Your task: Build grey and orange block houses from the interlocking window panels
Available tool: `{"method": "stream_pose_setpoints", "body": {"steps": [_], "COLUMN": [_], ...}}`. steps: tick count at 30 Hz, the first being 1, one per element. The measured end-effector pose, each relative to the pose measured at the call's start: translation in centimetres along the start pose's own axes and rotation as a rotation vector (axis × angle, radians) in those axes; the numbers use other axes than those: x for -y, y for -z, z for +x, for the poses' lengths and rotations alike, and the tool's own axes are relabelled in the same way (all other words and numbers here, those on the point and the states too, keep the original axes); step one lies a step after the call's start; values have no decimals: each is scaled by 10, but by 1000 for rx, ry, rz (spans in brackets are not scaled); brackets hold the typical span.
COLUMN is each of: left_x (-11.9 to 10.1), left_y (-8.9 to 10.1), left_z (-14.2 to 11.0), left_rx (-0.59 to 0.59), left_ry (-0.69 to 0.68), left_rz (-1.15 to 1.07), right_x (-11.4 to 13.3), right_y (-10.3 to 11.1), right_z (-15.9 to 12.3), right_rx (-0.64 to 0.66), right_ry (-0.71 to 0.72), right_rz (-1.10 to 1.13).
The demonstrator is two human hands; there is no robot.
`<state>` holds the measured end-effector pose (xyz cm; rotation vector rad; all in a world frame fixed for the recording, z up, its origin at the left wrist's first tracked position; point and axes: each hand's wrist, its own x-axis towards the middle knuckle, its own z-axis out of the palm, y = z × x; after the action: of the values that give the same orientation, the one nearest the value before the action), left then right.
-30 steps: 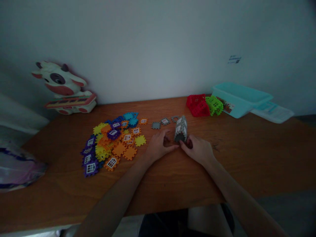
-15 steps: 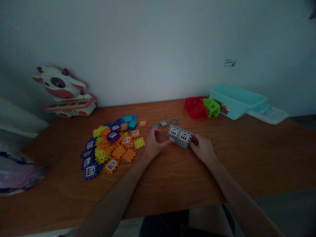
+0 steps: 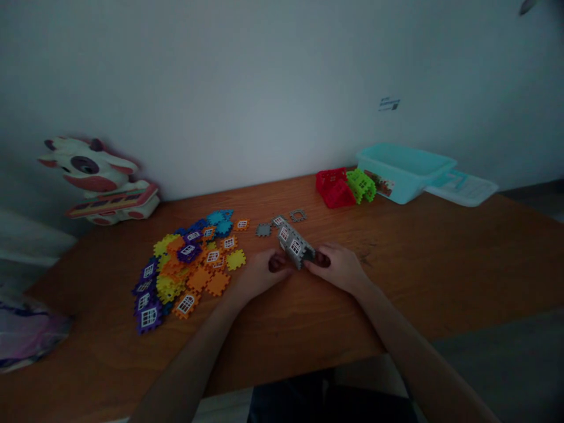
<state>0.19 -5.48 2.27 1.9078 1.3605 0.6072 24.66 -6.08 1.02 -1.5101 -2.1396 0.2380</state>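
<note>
**Held piece:** a small grey house of interlocking plastic panels with white-framed windows, tilted, its windowed side facing up and left. It sits between the hands over the worktop, towards the middle; whether it touches the surface cannot be told.

**Hands:** the left hand and right hand are clamped on the house from opposite ends, close together, with the house as the only thing between them. Bare forearms run in from the lower edge of the view.

**Nearby:** three loose grey pieces lie just beyond the house: a solid square tile, a window tile and an open frame.

**Left of the hands:** a spread pile of interlocking plastic tiles in yellow, orange, purple and blue, many with white windows, lies just beside the left hand.

**Far edge of the worktop:** a red plastic house touches a lime-green plastic house. To their right are a turquoise plastic tub with a picture label and a flat pale-turquoise lid.

**Far left:** a cow-shaped toy stands against the wall. A shiny plastic bag lies at the left edge of the view.
</note>
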Motion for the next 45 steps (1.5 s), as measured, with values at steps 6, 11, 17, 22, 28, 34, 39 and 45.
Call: {"method": "stream_pose_setpoints", "body": {"steps": [6, 11, 17, 22, 28, 34, 39, 45], "left_x": [1, 3, 2, 5, 3, -2, -1, -2], "left_y": [-15, -25, -33, -34, -31, -28, -31, -26], "left_z": [0, 4, 7, 10, 11, 12, 13, 8], "left_rx": [-109, -205, -192, -209, -205, -200, -183, -115], "left_ry": [-46, -26, -18, 44, 61, 87, 51, 32], "left_rz": [-67, -131, -259, -263, -313, -264, -257, -438], "right_x": [1, 4, 16, 19, 19, 21, 16, 12], "right_y": [2, -6, -21, -24, -28, -26, -33, -29], "right_z": [0, -1, -3, -2, -1, -1, -2, 0], "right_rx": [18, -52, -51, -60, -91, -81, -76, -66], "right_ry": [36, -1, -42, -96, -132, -166, -170, -153], "right_rz": [48, 174, 487, 538, 590, 636, 646, 589]}}
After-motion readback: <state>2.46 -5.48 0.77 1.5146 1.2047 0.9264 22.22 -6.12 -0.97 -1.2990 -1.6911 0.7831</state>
